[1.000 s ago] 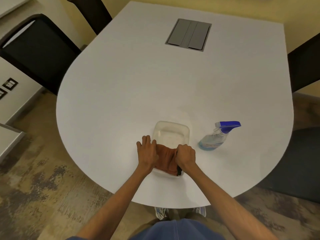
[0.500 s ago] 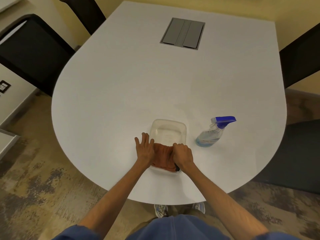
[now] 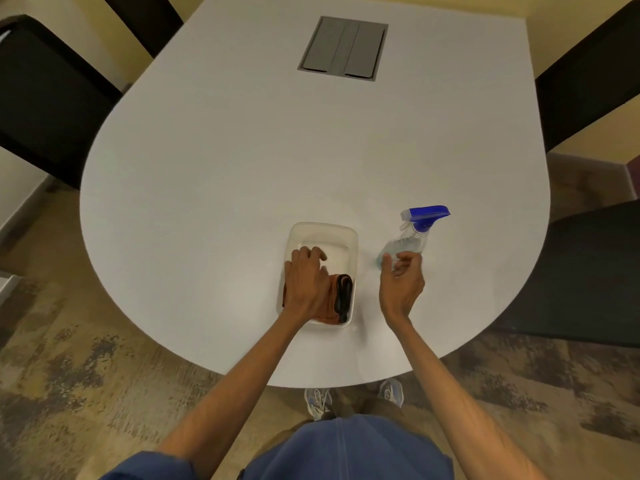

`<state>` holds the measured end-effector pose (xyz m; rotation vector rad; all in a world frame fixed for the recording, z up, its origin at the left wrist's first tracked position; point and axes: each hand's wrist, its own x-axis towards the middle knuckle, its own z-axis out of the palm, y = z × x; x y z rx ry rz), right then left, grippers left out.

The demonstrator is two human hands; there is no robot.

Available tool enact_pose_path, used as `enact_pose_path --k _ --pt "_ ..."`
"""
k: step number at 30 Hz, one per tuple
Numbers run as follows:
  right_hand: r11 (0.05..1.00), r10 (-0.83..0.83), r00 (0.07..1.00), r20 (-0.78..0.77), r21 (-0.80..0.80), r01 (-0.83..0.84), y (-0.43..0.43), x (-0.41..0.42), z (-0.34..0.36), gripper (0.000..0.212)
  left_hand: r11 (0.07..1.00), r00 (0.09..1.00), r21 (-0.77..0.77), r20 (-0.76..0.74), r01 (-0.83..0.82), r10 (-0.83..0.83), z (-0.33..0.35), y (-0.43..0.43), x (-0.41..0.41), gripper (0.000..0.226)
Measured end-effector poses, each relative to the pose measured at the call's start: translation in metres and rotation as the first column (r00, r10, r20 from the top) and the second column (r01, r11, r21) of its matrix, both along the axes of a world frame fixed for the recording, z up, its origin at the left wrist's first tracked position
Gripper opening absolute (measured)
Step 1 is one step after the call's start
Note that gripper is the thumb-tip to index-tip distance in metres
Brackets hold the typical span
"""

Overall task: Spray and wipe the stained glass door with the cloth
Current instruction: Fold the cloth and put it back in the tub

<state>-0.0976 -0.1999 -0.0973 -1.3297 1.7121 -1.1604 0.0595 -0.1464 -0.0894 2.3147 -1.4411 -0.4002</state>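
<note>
Since half a second ago, your right hand (image 3: 401, 285) has left the cloth (image 3: 329, 311) and swung out toward 3 o'clock. It now lies at the base of the spray bottle (image 3: 412, 237), fingers loosely curled with a gap to the thumb, closed round nothing. Whether its fingertips touch the bottle cannot be told. Your left hand (image 3: 306, 284) has slid in from the 9 o'clock rim of the tray (image 3: 323, 230) and rests palm down on the cloth, fingers bent, their tips reaching the tray's bare floor toward 12 o'clock; it pinches nothing.

The orange cloth, folded, with a dark edge along its 3 o'clock side, lies in the 6 o'clock half of the clear tray. The tray stands on the white table (image 3: 242, 168) near its 6 o'clock edge. The bottle, clear with a blue trigger head, stands upright at the tray's 3 o'clock, apart from it. A grey hatch (image 3: 343, 48) is set in the table at 12 o'clock.
</note>
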Motion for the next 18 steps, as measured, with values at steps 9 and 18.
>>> enact_pose_path --k 9,18 --pt "0.997 0.068 0.997 -0.046 0.025 -0.067 -0.047 -0.040 0.025 0.069 0.971 0.887 -0.082 -0.394 0.226 -0.240 0.013 -0.077 -0.080 0.069" --pt "0.964 0.243 0.968 -0.069 0.125 -0.233 -0.062 -0.041 0.036 0.048 0.989 0.815 -0.099 -0.561 0.110 -0.147 0.003 -0.100 -0.111 0.044"
